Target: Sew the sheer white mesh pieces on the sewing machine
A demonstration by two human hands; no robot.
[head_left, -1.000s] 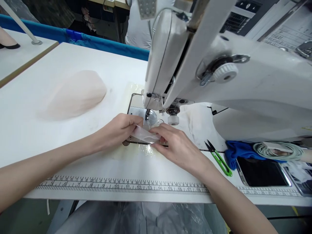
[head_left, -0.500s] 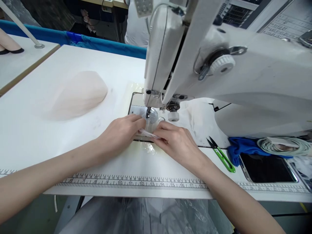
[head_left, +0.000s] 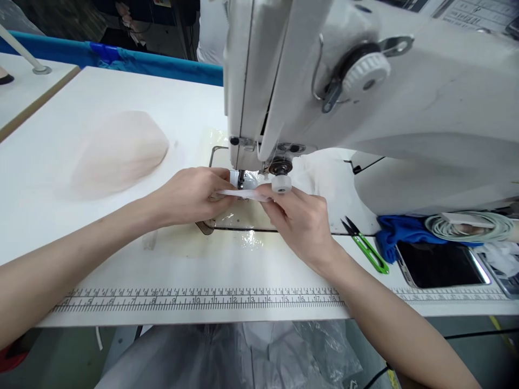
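Between my two hands a narrow white fabric strip is stretched level, just in front of the presser foot of a white sewing machine. My left hand pinches the strip's left end between thumb and fingers. Its right end is in the closed fingers of my right hand. Part of the metal needle plate is hidden behind the hands and strip. On the table to the left lies a sheer pale pink fabric piece.
Green thread snips lie right of my right hand. Beyond them are a blue cloth, a phone and a coiled cord. Pale fabric rests under the machine arm. A printed ruler runs along the table's front edge.
Both hands have risen from the needle plate's front edge toward the presser foot. The strip, slanted before, is now level and shows a longer stretch. The view has shifted slightly.
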